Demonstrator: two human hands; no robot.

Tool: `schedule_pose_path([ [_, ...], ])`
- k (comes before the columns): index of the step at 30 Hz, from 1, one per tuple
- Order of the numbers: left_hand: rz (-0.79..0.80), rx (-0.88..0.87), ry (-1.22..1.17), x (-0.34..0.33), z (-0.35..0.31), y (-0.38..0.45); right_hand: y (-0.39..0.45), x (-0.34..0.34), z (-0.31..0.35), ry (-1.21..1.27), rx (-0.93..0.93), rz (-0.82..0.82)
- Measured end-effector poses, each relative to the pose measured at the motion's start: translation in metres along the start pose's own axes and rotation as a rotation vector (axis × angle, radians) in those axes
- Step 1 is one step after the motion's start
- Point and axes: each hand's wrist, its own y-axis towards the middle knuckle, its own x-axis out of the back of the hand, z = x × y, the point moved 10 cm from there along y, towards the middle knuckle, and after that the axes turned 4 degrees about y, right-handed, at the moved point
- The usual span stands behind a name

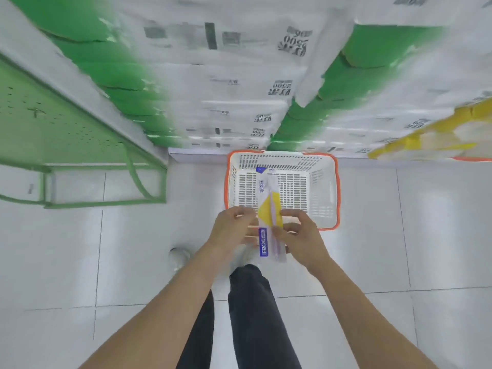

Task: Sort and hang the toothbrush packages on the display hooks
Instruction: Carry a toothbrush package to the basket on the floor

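One head-worn wide-angle camera looks steeply down from standing height at the tiled floor [66, 262] — the person's own forearms enter from 5 and 7 o'clock and meet near the centre, close to the lens. The basket [336, 190] stands just past centre toward 12 o'clock, and stacked packs [239, 83] fill the upper part. A green shelf frame [106, 201] lies at 9 to 10 o'clock — the frame's edges are blurred.

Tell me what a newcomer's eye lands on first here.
First, the long white, yellow and blue toothbrush package at centre, gripped by the left hand and the right hand on either side. Just beyond it on the pale tiled floor sits a white slotted plastic basket with an orange rim. Behind that rise blurred stacks of green and white wrapped packs.
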Motion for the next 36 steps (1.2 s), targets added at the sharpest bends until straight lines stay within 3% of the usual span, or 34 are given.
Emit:
schedule_pose_path([
  [4,-0.037,0.009,0.127,-0.008,0.033,0.123,0.132,0.000,-0.088,0.014,-0.083,-0.086],
  [11,-0.097,0.048,0.118,0.017,0.116,0.283,0.356,-0.053,-0.234,-0.046,-0.166,-0.090],
  [16,-0.122,0.055,0.163,0.040,0.164,0.335,0.442,-0.087,-0.297,-0.137,-0.229,-0.160],
  [19,-0.130,0.069,0.198,0.050,0.183,0.344,0.460,-0.105,-0.318,-0.311,-0.233,-0.138],
  [23,-0.148,0.094,0.318,0.066,0.195,0.330,0.439,-0.108,-0.309,-0.620,-0.234,-0.075],
  [27,-0.124,0.131,0.451,0.072,0.182,0.280,0.373,-0.095,-0.250,-0.788,-0.135,-0.015],
  [36,-0.129,0.102,0.399,0.087,0.101,0.055,0.104,-0.111,-0.089,-0.686,-0.024,0.116],
])
